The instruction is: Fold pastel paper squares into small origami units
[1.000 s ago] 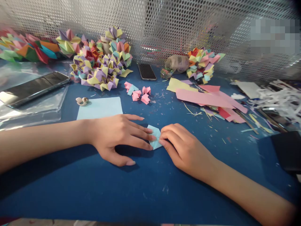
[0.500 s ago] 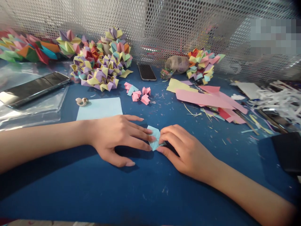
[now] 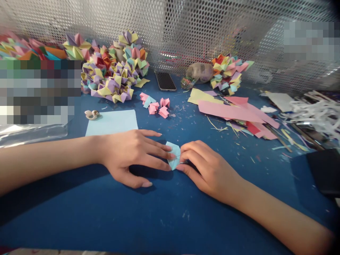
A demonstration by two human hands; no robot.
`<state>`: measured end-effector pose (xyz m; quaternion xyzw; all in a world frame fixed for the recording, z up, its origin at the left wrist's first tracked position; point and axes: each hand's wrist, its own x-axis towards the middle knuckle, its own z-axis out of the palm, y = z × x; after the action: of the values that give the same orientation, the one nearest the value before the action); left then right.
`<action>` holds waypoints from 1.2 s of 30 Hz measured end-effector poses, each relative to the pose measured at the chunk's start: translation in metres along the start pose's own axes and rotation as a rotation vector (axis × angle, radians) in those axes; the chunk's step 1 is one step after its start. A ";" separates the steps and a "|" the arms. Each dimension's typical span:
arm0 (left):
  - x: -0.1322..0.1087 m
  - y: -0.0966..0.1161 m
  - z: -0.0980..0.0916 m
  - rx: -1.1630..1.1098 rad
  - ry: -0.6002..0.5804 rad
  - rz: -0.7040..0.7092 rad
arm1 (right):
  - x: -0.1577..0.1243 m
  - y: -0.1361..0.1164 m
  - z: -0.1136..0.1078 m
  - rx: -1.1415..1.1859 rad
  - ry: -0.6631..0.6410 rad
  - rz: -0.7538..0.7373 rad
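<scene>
A small folded piece of light blue paper (image 3: 174, 163) lies on the blue table between my hands. My left hand (image 3: 135, 152) is spread flat, with its fingertips pressing on the left part of the folded paper. My right hand (image 3: 209, 170) pinches the paper's right edge between thumb and fingers, which hide that edge. Behind my left hand lies a light blue sheet (image 3: 114, 122), its near part covered by the hand and wrist. Beyond the folded paper sit several small folded pink pieces (image 3: 164, 112), one group joined with a light blue one.
Colourful folded-paper clusters (image 3: 114, 79) stand at the back left, another cluster (image 3: 228, 72) at the back right. A phone (image 3: 165, 81) lies between them. Paper strips (image 3: 233, 111) and scraps cover the right side. A ring-like trinket (image 3: 92, 114) rests at the sheet's corner. Perforated metal (image 3: 191, 32) closes the back.
My right fingers have shifted very slightly at the paper's right edge. My left hand stays put. A blurred patch now covers the object at far left.
</scene>
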<state>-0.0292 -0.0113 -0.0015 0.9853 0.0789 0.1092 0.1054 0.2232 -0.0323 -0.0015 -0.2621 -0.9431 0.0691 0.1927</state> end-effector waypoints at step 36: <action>0.000 0.000 0.002 0.013 0.021 0.004 | 0.003 0.000 0.005 0.113 0.041 0.232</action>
<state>-0.0287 -0.0118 -0.0032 0.9849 0.0787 0.1193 0.0977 0.2190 -0.0306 -0.0053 -0.3595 -0.8969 0.1385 0.2170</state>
